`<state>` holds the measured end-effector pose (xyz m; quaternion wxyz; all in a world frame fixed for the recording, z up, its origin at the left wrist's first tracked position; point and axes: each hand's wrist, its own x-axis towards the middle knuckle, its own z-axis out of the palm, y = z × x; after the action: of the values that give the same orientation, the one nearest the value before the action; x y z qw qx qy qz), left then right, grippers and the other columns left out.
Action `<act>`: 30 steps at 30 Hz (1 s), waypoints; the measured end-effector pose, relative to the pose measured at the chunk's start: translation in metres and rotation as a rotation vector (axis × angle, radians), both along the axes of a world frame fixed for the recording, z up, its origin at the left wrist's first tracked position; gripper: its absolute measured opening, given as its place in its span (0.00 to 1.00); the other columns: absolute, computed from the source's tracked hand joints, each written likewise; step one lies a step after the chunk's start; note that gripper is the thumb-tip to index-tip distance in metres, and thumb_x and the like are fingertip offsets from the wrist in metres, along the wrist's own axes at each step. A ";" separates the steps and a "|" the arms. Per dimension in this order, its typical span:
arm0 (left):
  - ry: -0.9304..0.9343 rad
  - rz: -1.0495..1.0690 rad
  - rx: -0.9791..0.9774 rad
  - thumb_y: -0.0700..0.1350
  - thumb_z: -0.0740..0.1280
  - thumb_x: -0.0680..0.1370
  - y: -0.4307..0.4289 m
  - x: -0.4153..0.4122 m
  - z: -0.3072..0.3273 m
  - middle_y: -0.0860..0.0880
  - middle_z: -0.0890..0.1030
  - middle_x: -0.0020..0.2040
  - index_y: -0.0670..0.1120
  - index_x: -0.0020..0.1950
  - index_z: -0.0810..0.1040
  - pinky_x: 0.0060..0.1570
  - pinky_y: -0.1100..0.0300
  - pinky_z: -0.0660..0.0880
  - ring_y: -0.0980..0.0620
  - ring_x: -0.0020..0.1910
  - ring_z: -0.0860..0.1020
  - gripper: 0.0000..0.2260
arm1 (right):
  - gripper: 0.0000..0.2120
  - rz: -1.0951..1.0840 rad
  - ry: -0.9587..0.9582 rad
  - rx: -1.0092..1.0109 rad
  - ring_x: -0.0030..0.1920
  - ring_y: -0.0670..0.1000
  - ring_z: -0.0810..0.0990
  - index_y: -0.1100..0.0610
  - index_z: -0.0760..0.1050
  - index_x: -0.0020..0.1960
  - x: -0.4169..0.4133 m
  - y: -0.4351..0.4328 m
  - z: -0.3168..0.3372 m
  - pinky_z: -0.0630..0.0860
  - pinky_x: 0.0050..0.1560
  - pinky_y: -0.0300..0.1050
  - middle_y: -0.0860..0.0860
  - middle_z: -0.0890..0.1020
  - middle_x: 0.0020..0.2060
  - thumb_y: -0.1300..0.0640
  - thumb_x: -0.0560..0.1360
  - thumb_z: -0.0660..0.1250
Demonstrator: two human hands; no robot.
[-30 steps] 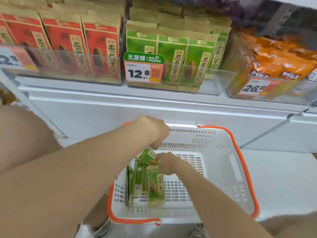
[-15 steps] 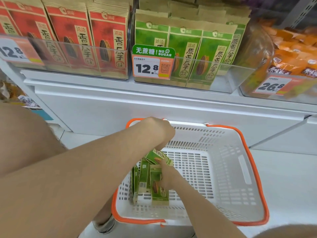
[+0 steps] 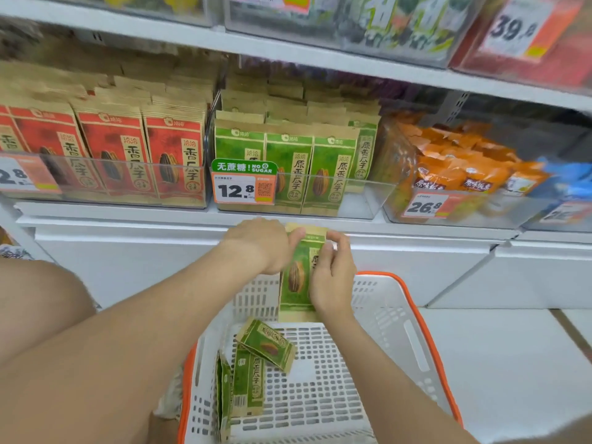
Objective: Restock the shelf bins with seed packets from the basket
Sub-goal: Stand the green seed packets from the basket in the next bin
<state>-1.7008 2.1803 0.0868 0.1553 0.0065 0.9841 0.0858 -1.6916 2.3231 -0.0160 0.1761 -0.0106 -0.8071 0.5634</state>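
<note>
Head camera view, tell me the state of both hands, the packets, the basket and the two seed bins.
held packet, upright, above the basket.
left hand, grips its top edge.
right hand, grips its right side.
basket, holds green packets at its left.
basket packets, some on edge, one tilted on top.
green bin, front row has a gap at the right end.
red bin, front row full.

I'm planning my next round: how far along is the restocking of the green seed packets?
Done: the green bin already holds rows of packets, with a gap at its right front.
In hand: the left hand and right hand hold one green packet upright above the basket, not yet at the bin.
Left: about three remaining packets sit in the basket.
</note>
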 end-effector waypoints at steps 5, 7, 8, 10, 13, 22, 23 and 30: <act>0.485 0.082 0.417 0.63 0.42 0.87 0.023 -0.001 0.007 0.45 0.75 0.35 0.49 0.38 0.70 0.44 0.46 0.76 0.36 0.42 0.80 0.29 | 0.13 -0.198 0.054 -0.134 0.41 0.49 0.78 0.52 0.77 0.51 -0.002 -0.006 0.068 0.72 0.45 0.52 0.44 0.81 0.36 0.53 0.85 0.55; 0.646 0.115 0.530 0.61 0.43 0.87 0.030 0.000 0.018 0.47 0.76 0.37 0.49 0.43 0.72 0.42 0.46 0.74 0.39 0.40 0.77 0.26 | 0.23 -0.215 -0.062 -0.108 0.48 0.56 0.77 0.56 0.79 0.47 -0.005 -0.004 0.096 0.71 0.51 0.53 0.47 0.82 0.42 0.46 0.85 0.50; 0.696 0.141 0.573 0.60 0.44 0.88 0.033 0.000 0.023 0.48 0.76 0.37 0.48 0.45 0.72 0.42 0.47 0.71 0.41 0.40 0.75 0.25 | 0.28 -0.211 -0.146 -0.073 0.52 0.58 0.76 0.58 0.80 0.50 -0.008 -0.002 0.107 0.71 0.55 0.54 0.51 0.81 0.47 0.43 0.86 0.48; 0.782 0.200 0.663 0.59 0.46 0.88 0.041 0.002 0.034 0.51 0.74 0.36 0.49 0.43 0.70 0.40 0.50 0.65 0.46 0.37 0.72 0.23 | 0.33 -0.208 -0.203 -0.009 0.56 0.60 0.77 0.61 0.81 0.52 -0.014 0.003 0.123 0.71 0.59 0.54 0.56 0.82 0.52 0.41 0.87 0.44; 0.897 0.286 0.811 0.57 0.49 0.89 0.049 -0.005 0.045 0.52 0.71 0.32 0.51 0.37 0.66 0.38 0.50 0.56 0.52 0.33 0.70 0.23 | 0.33 -0.226 -0.091 -0.019 0.48 0.60 0.80 0.59 0.78 0.40 -0.020 0.008 0.148 0.76 0.52 0.55 0.56 0.83 0.42 0.41 0.87 0.46; 1.009 0.334 0.803 0.60 0.52 0.88 0.060 -0.034 0.072 0.51 0.73 0.31 0.47 0.36 0.68 0.35 0.48 0.58 0.41 0.35 0.73 0.25 | 0.24 0.313 0.091 0.300 0.53 0.49 0.84 0.52 0.78 0.57 -0.068 0.054 0.194 0.79 0.57 0.59 0.46 0.85 0.50 0.33 0.82 0.58; 1.013 0.311 0.801 0.60 0.52 0.88 0.061 -0.037 0.073 0.51 0.73 0.31 0.48 0.36 0.68 0.35 0.48 0.58 0.42 0.35 0.73 0.25 | 0.23 0.378 0.075 0.279 0.56 0.50 0.84 0.51 0.77 0.60 -0.076 0.062 0.198 0.80 0.59 0.62 0.47 0.85 0.54 0.33 0.81 0.61; 1.069 0.118 0.619 0.47 0.56 0.86 0.068 -0.055 0.070 0.51 0.81 0.51 0.50 0.54 0.78 0.53 0.46 0.73 0.46 0.53 0.78 0.11 | 0.10 0.143 0.393 0.156 0.51 0.49 0.86 0.51 0.75 0.58 -0.105 0.109 0.220 0.82 0.52 0.62 0.45 0.87 0.51 0.46 0.82 0.68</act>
<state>-1.7560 2.2485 0.1567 -0.3732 0.0388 0.8540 0.3604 -1.7966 2.4318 0.2044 0.2898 0.1704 -0.7971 0.5016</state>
